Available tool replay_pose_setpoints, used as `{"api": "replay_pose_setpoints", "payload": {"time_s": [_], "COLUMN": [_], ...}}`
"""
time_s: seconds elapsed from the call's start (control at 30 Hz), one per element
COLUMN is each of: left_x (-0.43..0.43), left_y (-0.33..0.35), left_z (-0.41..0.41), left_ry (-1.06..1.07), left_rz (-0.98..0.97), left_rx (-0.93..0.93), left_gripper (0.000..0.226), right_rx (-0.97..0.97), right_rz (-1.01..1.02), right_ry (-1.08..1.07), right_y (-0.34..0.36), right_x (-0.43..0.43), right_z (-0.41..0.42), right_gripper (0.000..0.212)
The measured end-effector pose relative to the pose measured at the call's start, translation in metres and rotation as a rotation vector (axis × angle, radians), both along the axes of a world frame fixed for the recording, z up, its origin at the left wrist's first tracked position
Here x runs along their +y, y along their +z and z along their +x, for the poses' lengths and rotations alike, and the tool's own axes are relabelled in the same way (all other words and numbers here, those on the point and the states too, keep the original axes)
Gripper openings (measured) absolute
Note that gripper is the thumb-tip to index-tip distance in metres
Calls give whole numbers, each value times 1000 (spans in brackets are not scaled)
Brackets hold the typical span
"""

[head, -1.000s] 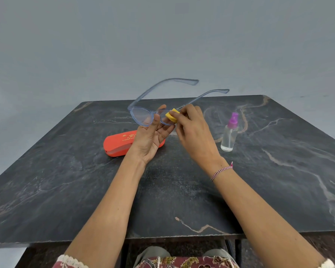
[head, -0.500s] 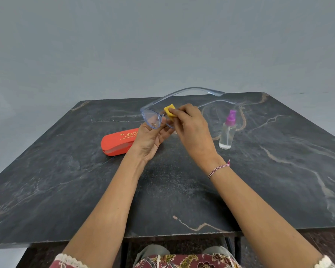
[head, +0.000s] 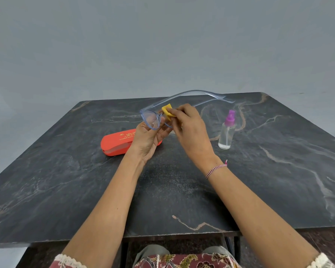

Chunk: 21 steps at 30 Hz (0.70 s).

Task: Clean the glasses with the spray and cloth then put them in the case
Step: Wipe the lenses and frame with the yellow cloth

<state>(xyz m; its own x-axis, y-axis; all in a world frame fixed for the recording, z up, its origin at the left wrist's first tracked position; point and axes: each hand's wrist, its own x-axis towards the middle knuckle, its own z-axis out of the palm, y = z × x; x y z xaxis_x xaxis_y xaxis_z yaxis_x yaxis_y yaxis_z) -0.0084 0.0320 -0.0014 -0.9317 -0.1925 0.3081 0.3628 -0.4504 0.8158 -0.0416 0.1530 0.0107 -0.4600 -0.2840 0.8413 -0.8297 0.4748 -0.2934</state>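
Note:
My left hand (head: 148, 139) holds the pale blue glasses (head: 150, 119) by the frame near the bridge, above the dark stone table (head: 66, 180). Their temples are unfolded and point away to the right. My right hand (head: 190, 128) pinches a small yellow cloth (head: 167, 112) against the right lens, which it mostly hides. A closed orange case (head: 116, 145) lies on the table behind my left hand. A clear spray bottle (head: 226, 132) with a purple nozzle stands upright to the right of my right hand.
A plain grey wall rises behind the table. The table's front edge runs just above my lap.
The glasses have turned in my hands, so the temples now swing further right and lower. The yellow cloth has shifted along the lens with my right hand.

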Motion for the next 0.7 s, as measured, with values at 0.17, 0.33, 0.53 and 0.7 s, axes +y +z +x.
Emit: {"api": "replay_pose_setpoints", "payload": {"time_s": [0.17,0.33,0.53,0.7], "left_x": [-6,-7,-1,-5], "left_y": [0,-1,1,1], "left_z": [-2,-1,1,0], "left_ry": [10,-13,-27,23], "left_rz": [26,35,-18,-16], "left_rx": [-7,2,-2,8], "left_gripper": [49,47,36,47], "right_rx": [-40,-29,9,32], "right_rz": [34,-24,-11,26], "right_ry": [19,156,34,-13], "right_y": [-1,3,-1,-3], "right_x": [0,0,0,-3], "right_z": [2,8,-1,1], "right_gripper": [17,21,26,23]}}
